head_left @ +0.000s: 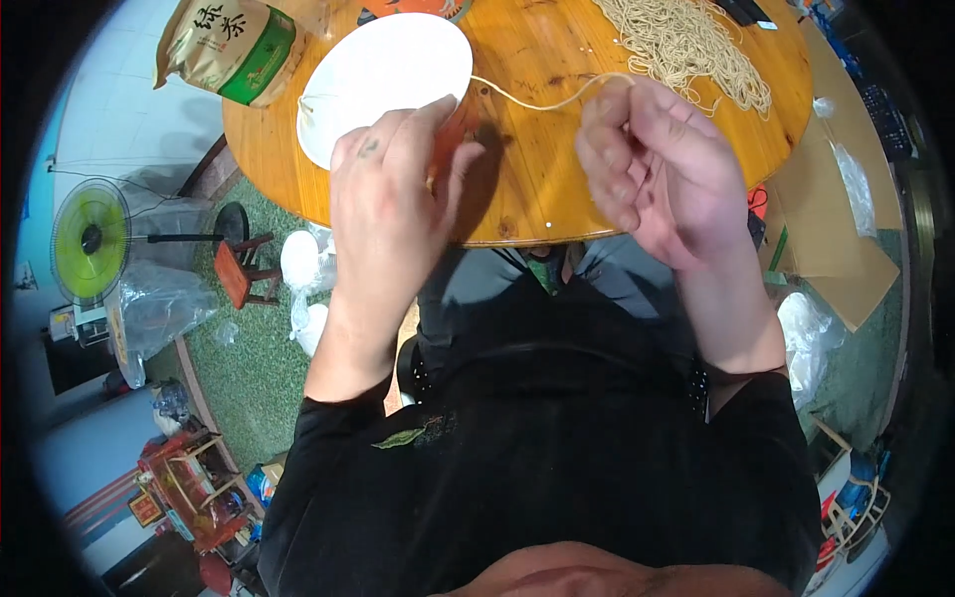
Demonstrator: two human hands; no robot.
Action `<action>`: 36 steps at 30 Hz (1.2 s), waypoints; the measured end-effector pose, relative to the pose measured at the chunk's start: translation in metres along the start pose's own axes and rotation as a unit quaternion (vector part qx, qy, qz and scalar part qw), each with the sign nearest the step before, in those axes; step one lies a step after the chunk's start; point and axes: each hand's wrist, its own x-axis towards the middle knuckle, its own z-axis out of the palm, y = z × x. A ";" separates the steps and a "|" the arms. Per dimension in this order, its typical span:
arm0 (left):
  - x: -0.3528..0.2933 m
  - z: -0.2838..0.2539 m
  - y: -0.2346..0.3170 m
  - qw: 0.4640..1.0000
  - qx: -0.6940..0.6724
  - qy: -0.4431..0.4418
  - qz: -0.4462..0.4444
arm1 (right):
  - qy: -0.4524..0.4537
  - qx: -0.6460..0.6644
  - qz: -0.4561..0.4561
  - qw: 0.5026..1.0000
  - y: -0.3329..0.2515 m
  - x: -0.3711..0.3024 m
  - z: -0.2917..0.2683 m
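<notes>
Right hand [662, 159] is half curled, with pale yellow cord [542, 106] seemingly pinched between thumb and forefinger. Left hand [393, 184] bends its fingers at the near rim of a white disc [388, 75]; its firmness cannot be told. Between them, over the worktop [537, 184], the cord curves slackly; it seems light, soft, best pinched by fingertips. The disc looks stiff, easier by its rim. Beyond lies a loose cord heap [686, 55].

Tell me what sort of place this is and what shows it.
Probably a household room, perhaps a home workspace: a pedestal fan, a wooden stool, and a wooden table with beige cord heaped on it.
</notes>
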 end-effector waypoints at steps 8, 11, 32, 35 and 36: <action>-0.017 -0.025 0.007 0.999 0.000 -0.050 0.011 | 0.020 0.107 -0.024 0.994 0.006 -0.013 -0.018; -0.012 -0.023 0.022 0.999 -0.024 -0.026 0.027 | 0.005 0.084 0.005 0.996 0.020 -0.016 -0.014; -0.008 0.008 0.060 0.981 -0.188 0.026 0.033 | 0.174 -0.366 -0.273 0.872 0.056 -0.049 -0.002; -0.014 -0.008 0.056 0.985 -0.171 -0.012 0.024 | 0.041 -0.599 -0.219 0.769 0.034 -0.051 0.005; -0.014 -0.011 0.057 0.985 -0.171 -0.013 0.026 | 0.048 -0.500 -0.169 0.848 0.037 -0.053 0.013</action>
